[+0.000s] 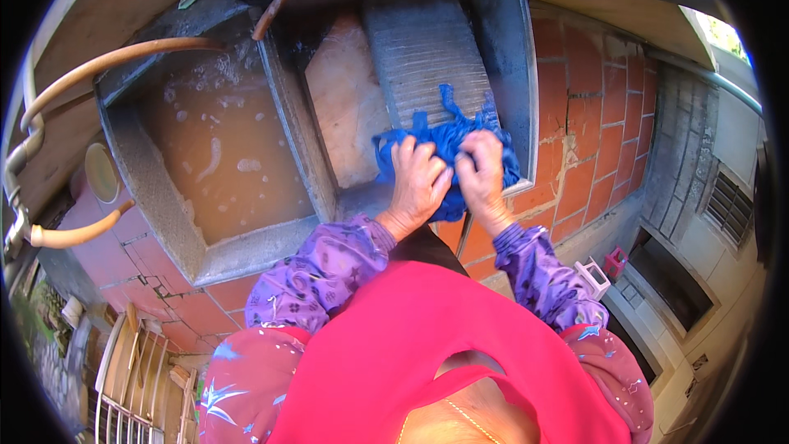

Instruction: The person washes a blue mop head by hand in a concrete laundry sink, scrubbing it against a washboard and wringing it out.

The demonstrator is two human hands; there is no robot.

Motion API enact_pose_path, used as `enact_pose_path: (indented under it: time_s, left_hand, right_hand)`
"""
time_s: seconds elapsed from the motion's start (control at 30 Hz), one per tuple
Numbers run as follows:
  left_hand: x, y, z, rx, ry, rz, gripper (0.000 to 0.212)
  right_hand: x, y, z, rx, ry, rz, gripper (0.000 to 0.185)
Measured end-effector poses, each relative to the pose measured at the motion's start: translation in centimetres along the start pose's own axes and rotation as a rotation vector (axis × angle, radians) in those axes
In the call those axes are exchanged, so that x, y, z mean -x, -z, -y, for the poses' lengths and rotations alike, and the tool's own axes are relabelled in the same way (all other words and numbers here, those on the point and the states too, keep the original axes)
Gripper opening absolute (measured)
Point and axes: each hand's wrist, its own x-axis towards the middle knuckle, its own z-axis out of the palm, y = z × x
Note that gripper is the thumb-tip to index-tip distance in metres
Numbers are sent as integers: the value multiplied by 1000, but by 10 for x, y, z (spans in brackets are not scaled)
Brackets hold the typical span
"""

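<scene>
A bunched blue cloth [422, 129] lies at the near end of a ridged stone washboard [425, 49] set in the right basin. My left hand [418, 182] presses on the left part of the cloth with its fingers curled into it. Close beside it, my right hand [482, 169] grips the cloth's right part. A strip of the fabric trails up the ridges, and the near end hangs over the basin's front rim. Purple patterned sleeves cover both forearms.
Left of a concrete divider [296, 117], a basin of murky water [237, 166] holds patches of foam. Orange hoses [123, 61] reach over the basins from the left and back. Red tiles [592, 129] cover the floor on the right. A metal rack [132, 376] stands at lower left.
</scene>
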Motion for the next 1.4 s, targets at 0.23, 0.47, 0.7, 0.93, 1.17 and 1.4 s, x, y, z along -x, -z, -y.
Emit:
enact_pose_path:
  time_s: [0.23, 0.47, 0.7, 0.93, 1.17, 1.4]
  left_hand:
    - [-104, -40, 51, -373, 7, 187, 27]
    - [-2, 0, 10, -31, 150, 12, 35]
    - [-63, -33, 56, -252, -92, 139, 16]
    - [-57, -16, 23, -58, 593, 49, 37]
    - [-5, -18, 17, -154, -109, 73, 14]
    - [-97, -40, 42, -412, 212, -3, 31]
  right_hand:
    - [-113, -48, -91, 546, 204, 175, 19]
    - [-7, 6, -15, 26, 89, 85, 23]
    - [-72, -54, -71, 280, 164, 232, 11]
    - [-67, -25, -77, 252, -138, 360, 27]
    - [2, -16, -21, 133, 155, 169, 21]
    - [-106, -47, -87, 558, 111, 264, 32]
